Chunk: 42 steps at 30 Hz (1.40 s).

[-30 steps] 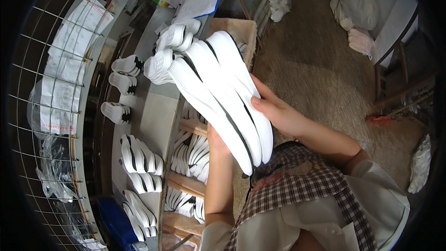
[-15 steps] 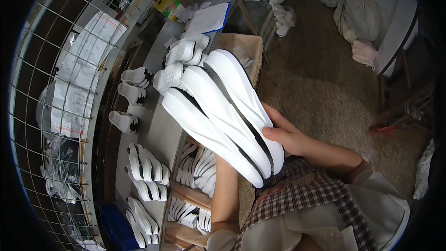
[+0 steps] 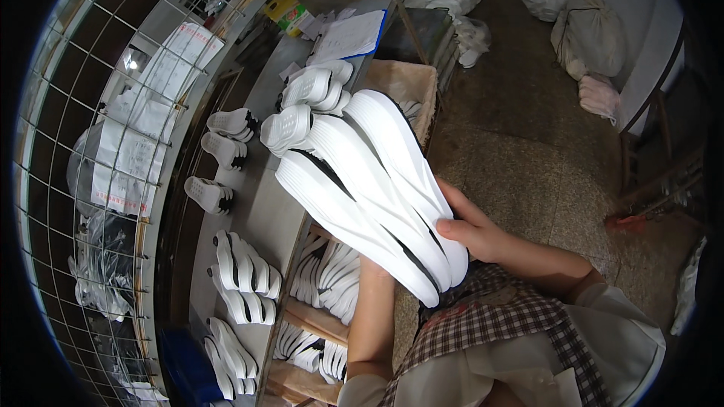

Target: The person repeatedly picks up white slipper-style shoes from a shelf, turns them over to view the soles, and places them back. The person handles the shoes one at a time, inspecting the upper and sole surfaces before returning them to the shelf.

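Observation:
Several white shoe soles (image 3: 373, 188) with black edges are fanned side by side in front of me, their sidewalls facing up. My right hand (image 3: 471, 230) grips them at the right near end, its thumb lying across the nearest sidewall and the fingers behind. From below, my left forearm (image 3: 373, 324) reaches up beneath the soles; the soles cover the left hand and its fingers. Just past their far left end, more white soles (image 3: 288, 130) stand in a bunch on the grey bench (image 3: 253, 215).
Small groups of soles (image 3: 245, 267) line the bench's left part. Beneath it, shelves (image 3: 317, 320) hold rows of white soles. A wire mesh (image 3: 75, 113) rises at the left. A clipboard (image 3: 351, 34) and a lined bin (image 3: 407, 71) are farther back; white bags (image 3: 592, 34) lie on the floor.
The view has shifted slightly, so the bench and floor items sit a little farther right and lower. The fanned soles have tilted slightly, with my right hand still gripping them.

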Available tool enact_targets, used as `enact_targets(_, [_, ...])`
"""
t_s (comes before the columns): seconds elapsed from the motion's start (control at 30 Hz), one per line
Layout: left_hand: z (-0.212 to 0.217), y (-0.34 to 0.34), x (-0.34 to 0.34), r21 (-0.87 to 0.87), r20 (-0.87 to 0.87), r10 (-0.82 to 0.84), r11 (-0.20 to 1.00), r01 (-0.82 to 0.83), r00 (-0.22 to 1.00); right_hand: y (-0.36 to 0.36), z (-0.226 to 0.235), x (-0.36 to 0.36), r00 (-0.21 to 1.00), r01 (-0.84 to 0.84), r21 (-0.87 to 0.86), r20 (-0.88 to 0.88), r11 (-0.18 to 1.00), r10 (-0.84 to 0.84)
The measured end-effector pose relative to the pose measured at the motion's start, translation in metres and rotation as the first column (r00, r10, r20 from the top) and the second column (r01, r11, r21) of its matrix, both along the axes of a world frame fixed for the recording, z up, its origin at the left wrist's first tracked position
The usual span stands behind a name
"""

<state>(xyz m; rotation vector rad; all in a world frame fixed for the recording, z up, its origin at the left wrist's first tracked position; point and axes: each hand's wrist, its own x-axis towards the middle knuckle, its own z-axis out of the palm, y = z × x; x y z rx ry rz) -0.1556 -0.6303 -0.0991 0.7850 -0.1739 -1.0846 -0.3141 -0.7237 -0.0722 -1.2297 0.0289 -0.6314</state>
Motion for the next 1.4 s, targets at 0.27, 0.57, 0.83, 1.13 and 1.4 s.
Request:
enact_targets(0.27, [0.0, -0.004, 0.001, -0.013, -0.004, 0.003, 1.0, -0.003, 1.0, 0.0, -0.002, 0.003, 1.0, 0.011, -0.038, -0.014, 0.999, -0.011])
enact_targets(0.57, [0.002, -0.009, 0.003, -0.045, 0.022, 0.011, 0.999, -0.01, 1.0, 0.002, -0.006, 0.004, 0.993, 0.12, -0.283, 0.018, 0.952, -0.12])
enact_targets(0.83, [0.004, -0.007, 0.004, -0.055, 0.035, 0.03, 0.998, -0.028, 0.999, -0.001, -0.014, 0.001, 0.996, 0.094, -0.332, 0.023, 0.938, -0.092])
enact_targets(1.13, [0.006, 0.006, 0.012, -0.063, 0.034, 0.098, 0.993, -0.096, 0.995, -0.016, -0.014, -0.002, 0.996, 0.017, -0.237, -0.083, 0.971, -0.038])
enact_targets(1.4, [0.005, 0.015, 0.016, -0.068, 0.036, 0.133, 0.989, -0.13, 0.99, -0.034, -0.024, 0.004, 0.989, -0.089, -0.066, -0.128, 0.994, 0.08])
